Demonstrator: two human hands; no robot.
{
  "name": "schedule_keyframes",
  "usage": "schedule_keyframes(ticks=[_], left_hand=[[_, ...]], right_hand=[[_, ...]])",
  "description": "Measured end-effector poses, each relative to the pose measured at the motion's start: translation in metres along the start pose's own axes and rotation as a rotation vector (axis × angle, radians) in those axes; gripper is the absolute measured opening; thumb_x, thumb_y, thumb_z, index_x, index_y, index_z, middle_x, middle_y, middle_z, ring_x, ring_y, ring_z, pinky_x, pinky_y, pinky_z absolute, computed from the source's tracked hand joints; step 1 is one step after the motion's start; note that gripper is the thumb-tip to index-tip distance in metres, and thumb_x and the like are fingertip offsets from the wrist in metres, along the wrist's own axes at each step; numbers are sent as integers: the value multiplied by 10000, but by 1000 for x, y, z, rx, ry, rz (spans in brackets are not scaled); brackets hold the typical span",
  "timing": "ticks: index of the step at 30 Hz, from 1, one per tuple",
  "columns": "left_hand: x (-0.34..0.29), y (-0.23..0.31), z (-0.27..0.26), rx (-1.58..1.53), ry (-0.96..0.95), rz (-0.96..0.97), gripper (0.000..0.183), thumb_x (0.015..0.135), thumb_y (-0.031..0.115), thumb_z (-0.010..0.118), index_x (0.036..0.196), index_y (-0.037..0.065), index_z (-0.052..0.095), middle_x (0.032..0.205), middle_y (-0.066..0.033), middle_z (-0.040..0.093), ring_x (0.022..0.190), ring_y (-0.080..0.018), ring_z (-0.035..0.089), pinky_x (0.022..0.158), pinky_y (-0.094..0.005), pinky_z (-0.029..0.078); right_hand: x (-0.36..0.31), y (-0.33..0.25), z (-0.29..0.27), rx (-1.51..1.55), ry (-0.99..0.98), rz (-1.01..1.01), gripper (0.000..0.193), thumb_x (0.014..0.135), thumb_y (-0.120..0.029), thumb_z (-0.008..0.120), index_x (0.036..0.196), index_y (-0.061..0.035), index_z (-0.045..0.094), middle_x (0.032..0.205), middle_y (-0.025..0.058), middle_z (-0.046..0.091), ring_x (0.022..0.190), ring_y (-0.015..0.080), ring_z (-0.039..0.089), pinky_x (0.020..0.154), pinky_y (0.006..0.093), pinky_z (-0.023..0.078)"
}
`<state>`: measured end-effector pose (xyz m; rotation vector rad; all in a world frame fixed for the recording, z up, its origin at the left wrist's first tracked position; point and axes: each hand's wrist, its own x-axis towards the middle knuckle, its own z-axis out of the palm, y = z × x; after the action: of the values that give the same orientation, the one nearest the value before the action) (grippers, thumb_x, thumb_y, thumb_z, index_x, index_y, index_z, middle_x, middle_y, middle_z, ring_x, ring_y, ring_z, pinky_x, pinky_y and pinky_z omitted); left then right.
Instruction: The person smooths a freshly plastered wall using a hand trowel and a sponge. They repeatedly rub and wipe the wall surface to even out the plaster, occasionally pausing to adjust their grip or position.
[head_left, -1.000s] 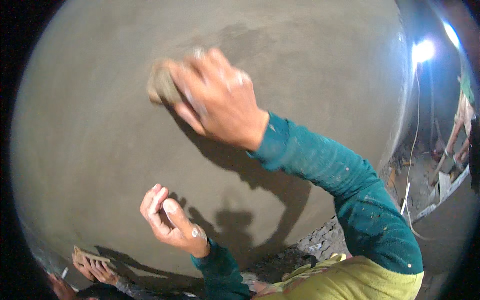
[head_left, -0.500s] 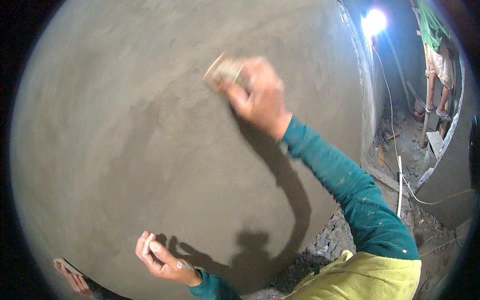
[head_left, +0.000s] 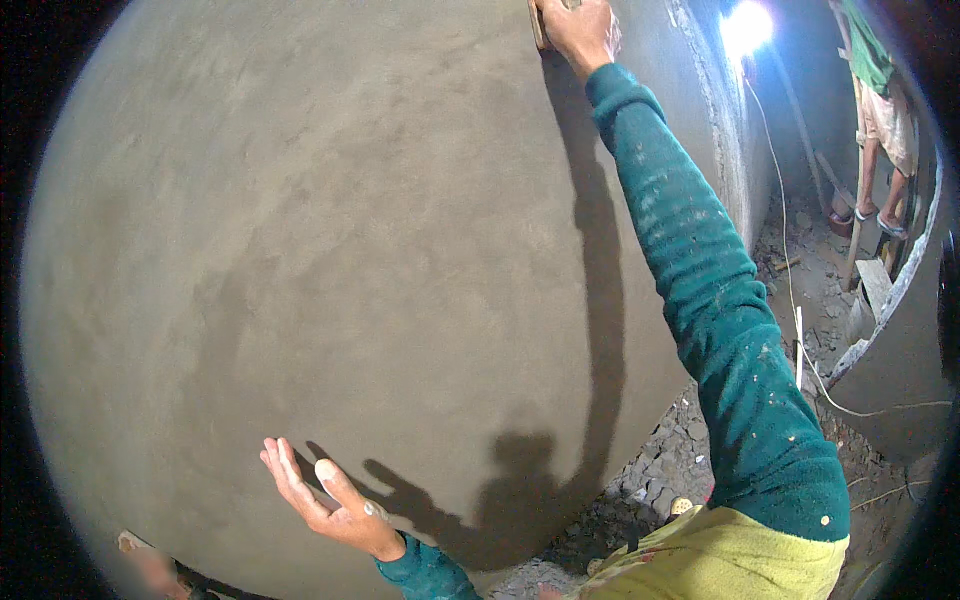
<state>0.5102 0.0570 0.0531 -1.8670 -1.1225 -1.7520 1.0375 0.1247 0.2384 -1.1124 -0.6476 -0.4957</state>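
Note:
High on the wet grey plastered wall (head_left: 400,270), my right hand (head_left: 584,36) grips a wooden float (head_left: 540,28) held against the surface. The top of the float and some fingers are cut off by the upper edge of the view. My right arm is stretched far up, and its shadow runs down the wall. Lower left, my left hand (head_left: 335,512) is raised in front of the plaster, its fingers and thumb apart. It holds nothing, and pale plaster marks its thumb.
Another person stands on a wooden ladder (head_left: 857,180) at the far right. A bright lamp (head_left: 747,27) hangs beside the wall's right edge, with a white cable (head_left: 783,200) trailing down. Broken rubble (head_left: 670,455) covers the floor. Someone's blurred hand (head_left: 158,572) shows at bottom left.
My right hand has moved up and to the right along the wall with the float, and the arm has straightened. My left hand has opened wider and shifted slightly.

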Motion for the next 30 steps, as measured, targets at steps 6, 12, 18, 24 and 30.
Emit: schedule_keyframes(ticks=[6,12,18,24,30], left_hand=[[7,24,25,17,22,54,488,1013,133,569,1470,-36,590,1611,-203,502,1562,-408,368,1264,-560,304],[44,52,44,74,-208,375,533,995,183,612,1503,22,589,1644,-205,468,1587,-418,322,1271,-639,218],[138,134,178,262,-258,882,701,999,440,665,1588,105,488,1723,-157,334,1625,-380,211,1292,-649,128],[163,187,240,439,-275,1042,664,1084,493,494,1649,159,391,1753,-70,285,1639,-292,183,1332,-597,96],[179,195,261,411,-124,1090,642,1070,492,514,1603,136,465,1708,-57,373,1616,-259,247,1334,-573,107]], right_hand=[[-206,-48,32,116,-197,-616,550,928,-511,758,1168,-18,725,1133,225,692,1071,399,690,916,469,584],[-13,14,-17,80,-26,94,510,917,-349,653,1131,113,624,1193,417,620,1119,490,642,886,550,506],[-151,75,-38,-105,-218,-334,540,970,-475,730,1213,6,696,1165,229,698,1056,369,695,887,480,556],[-305,138,-190,-196,-407,245,500,954,-396,753,1207,32,696,1151,215,708,1069,369,698,905,455,543],[-407,203,-319,-372,-373,645,516,937,-358,748,1234,60,690,1174,252,722,1093,401,706,957,470,536]])
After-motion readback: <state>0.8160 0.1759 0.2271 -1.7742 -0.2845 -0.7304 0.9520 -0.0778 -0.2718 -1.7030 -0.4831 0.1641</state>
